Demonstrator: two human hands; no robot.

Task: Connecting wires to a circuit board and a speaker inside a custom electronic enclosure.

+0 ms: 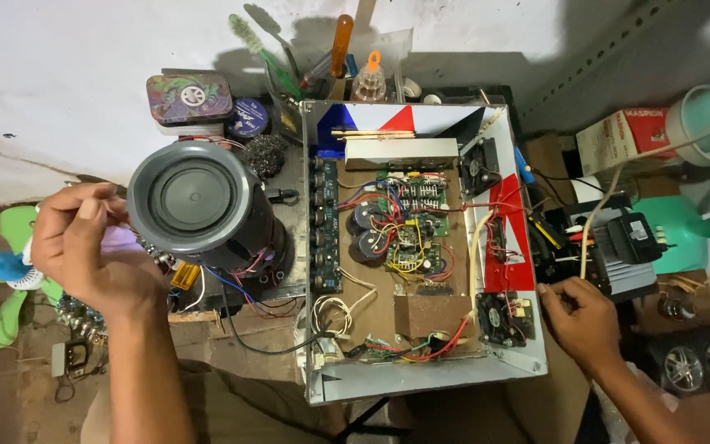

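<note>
Your two hands are bare: no gloves, rings, watch or wristband on your left hand or your right hand. Both forearms are uncovered as far as they show, with no sleeve reaching into view. Your nails are cut short.

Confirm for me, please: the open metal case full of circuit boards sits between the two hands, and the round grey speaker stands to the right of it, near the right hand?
Not quite. In the head view the round grey speaker stands to the left of the open metal case, close to the left hand. The right hand is at the case's right edge. The case does sit between the two hands.
</note>
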